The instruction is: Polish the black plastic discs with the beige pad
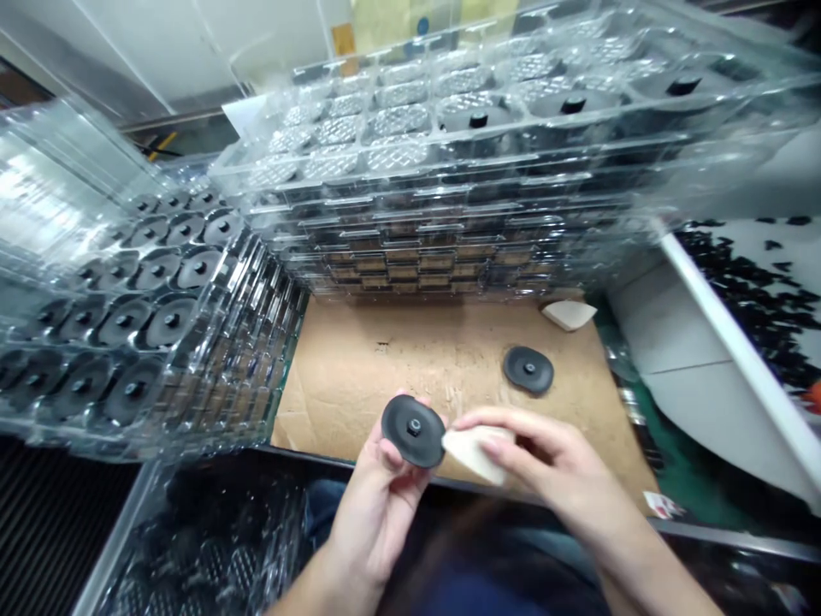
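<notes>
My left hand [385, 505] grips a black oval plastic part [401, 436] with a small round stub at its middle, stub side up. In my right hand [545, 453] is a cream-coloured wedge-shaped pad [478, 452], pinched between thumb and fingers and a little blurred. Its pointed end meets the right edge of the oval part, or lies very close to it. Another black oval part [528, 370] rests on the cardboard sheet [359, 351], beyond my right hand. A second cream pad [569, 315] lies at the sheet's far right corner.
Stacked clear trays [398, 192] stand across the back, a few pockets holding black parts. More stacked trays [211, 316] at left are filled with oval parts. At right, a white bin [718, 308] holds many small black pieces. Below left are more trays [211, 547].
</notes>
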Demonstrator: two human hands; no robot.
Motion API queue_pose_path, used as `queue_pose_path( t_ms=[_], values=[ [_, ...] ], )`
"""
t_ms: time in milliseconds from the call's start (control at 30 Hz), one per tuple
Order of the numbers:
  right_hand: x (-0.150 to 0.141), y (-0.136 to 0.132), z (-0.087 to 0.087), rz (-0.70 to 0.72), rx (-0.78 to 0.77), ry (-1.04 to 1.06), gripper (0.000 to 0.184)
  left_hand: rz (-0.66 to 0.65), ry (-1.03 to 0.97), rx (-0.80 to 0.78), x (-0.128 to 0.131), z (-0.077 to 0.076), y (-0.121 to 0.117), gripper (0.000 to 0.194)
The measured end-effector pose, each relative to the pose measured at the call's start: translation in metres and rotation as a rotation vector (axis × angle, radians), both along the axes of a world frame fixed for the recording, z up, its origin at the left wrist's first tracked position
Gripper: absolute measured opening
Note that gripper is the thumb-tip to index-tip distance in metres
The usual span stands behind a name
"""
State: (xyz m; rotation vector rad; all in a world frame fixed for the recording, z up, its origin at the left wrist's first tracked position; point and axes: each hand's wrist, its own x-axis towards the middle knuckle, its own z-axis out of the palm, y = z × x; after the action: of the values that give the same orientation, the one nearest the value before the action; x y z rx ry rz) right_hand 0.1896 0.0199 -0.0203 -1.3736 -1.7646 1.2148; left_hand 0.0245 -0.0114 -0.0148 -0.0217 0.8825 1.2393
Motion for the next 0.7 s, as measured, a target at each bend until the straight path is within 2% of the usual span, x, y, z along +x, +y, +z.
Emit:
queue_pose_path(
  t_ms=[33,133,200,267,367,433,500,567,633,700],
  values=[
    [0.007,-0.003,-0.017,-0.055,-0.049,-0.044,0.021,0.024,0.008,-0.008,-0.002,-0.001,0.001,0.043],
    [0.024,-0.018,-0.061,-0.162,-0.067,-0.114,0.028,0.047,0.008,-0.021,-0.006,-0.002,0.003,0.042],
    [0.028,-0.028,-0.071,-0.183,-0.069,-0.128,0.028,0.033,-0.008,-0.021,-0.005,0.0,0.005,0.041],
    [0.025,-0.03,-0.06,-0.21,-0.071,-0.128,0.027,0.013,-0.017,-0.02,-0.002,0.002,0.006,0.042],
    [0.006,-0.021,-0.015,-0.266,0.008,-0.084,0.024,-0.001,0.018,-0.01,0.005,0.005,0.004,0.048],
    [-0.012,-0.011,0.017,-0.235,0.202,0.02,0.02,-0.017,0.036,0.013,0.006,0.006,0.002,0.049],
    [-0.028,-0.005,0.04,-0.101,0.384,0.092,0.023,-0.076,0.024,0.024,0.004,0.007,-0.001,0.044],
    [-0.037,-0.003,0.052,0.058,0.419,0.105,0.024,-0.124,0.037,0.012,-0.001,0.007,-0.003,0.04],
    [-0.042,-0.002,0.055,0.186,0.331,0.052,0.023,-0.098,0.083,0.002,-0.005,0.006,-0.005,0.044],
    [-0.044,-0.001,0.054,0.174,0.317,-0.011,0.022,-0.103,0.108,-0.001,-0.004,0.006,-0.007,0.046]
  ],
)
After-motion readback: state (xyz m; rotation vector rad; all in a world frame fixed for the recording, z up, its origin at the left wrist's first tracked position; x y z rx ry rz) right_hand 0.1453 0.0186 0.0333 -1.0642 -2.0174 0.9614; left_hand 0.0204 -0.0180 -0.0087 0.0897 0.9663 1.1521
